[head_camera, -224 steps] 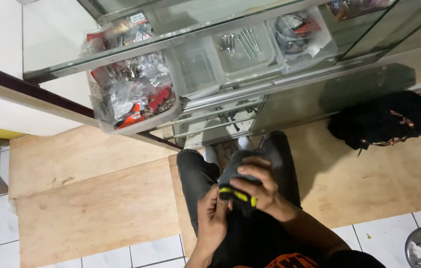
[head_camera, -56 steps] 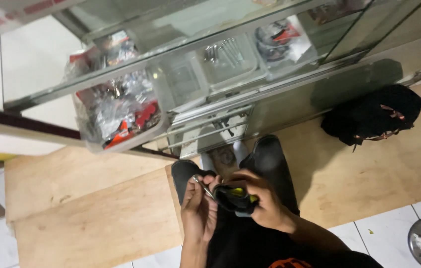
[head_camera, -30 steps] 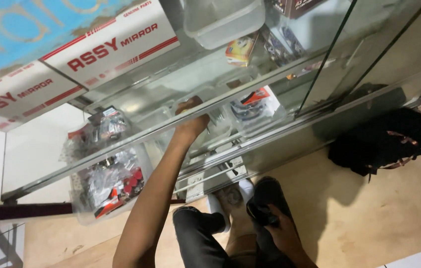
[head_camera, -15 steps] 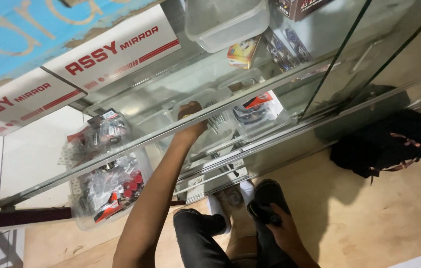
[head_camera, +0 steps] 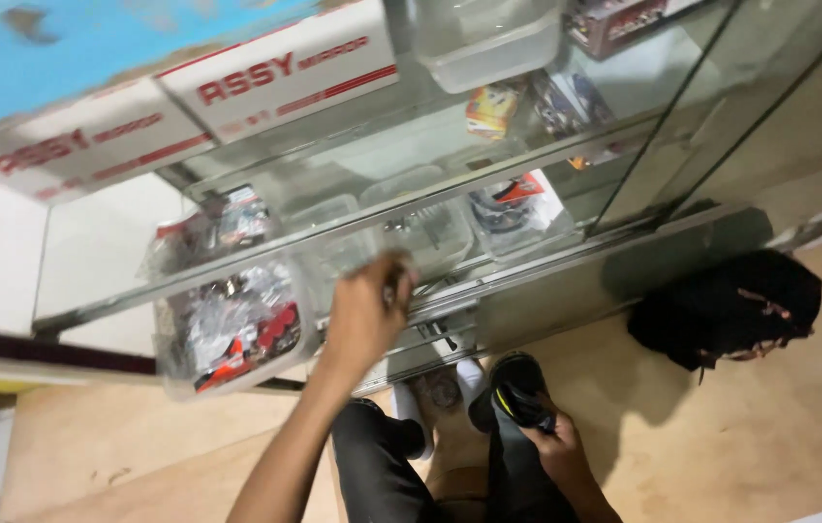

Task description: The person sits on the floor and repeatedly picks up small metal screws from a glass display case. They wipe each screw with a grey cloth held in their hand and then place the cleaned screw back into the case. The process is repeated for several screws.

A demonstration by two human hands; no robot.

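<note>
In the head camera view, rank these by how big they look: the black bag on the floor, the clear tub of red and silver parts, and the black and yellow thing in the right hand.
1. clear tub of parts, closer to the camera
2. black bag, nearly alike; order unsure
3. black and yellow object in the right hand, clearly smallest

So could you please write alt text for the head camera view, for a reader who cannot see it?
A seated person's left hand reaches up to a glass display cabinet, at clear plastic tubs of small packaged parts. The right hand holds a black tool with a yellow stripe on the lap. A black bag lies on the wooden floor.
</note>
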